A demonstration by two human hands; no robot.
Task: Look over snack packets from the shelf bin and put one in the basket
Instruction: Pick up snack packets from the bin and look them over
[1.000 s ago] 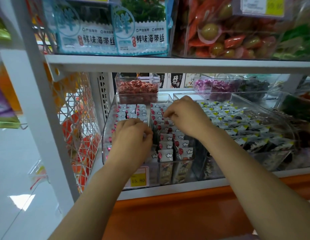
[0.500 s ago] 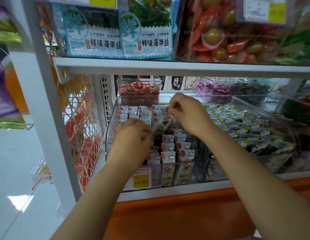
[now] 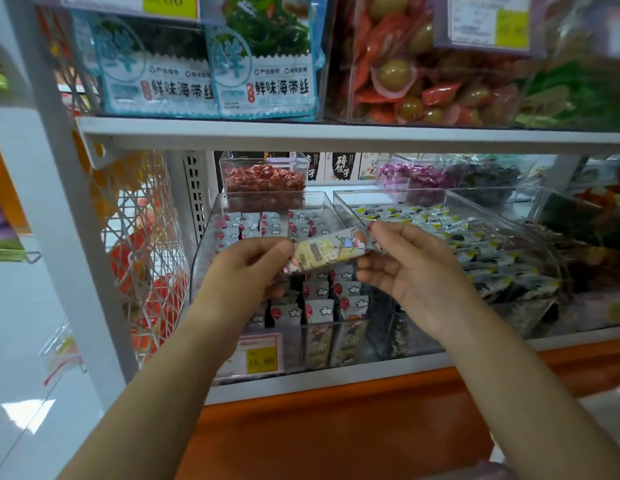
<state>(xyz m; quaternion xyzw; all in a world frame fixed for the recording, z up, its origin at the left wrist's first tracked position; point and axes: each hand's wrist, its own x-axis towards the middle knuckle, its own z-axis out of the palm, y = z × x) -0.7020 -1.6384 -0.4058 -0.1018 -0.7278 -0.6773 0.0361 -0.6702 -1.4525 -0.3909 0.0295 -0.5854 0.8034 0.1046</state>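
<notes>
Head view: the clear shelf bin [image 3: 206, 258] holds upright rows of small packets [image 3: 319, 306]. One snack packet [image 3: 331, 252] is held level just above the bin's middle, the left hand [image 3: 246, 271] pinching its left end with thumb and curled fingers, and the right hand [image 3: 416, 268] pinching its right end with thumb and forefinger, other fingers loose. Behind the bin stands a small box [image 3: 265, 181] of reddish pieces, right of it a second bin [image 3: 391, 192] of dark packets [image 3: 492, 265]; the held packet's print is too blurred to read, and the left hand covers part of the bin's left rows.
</notes>
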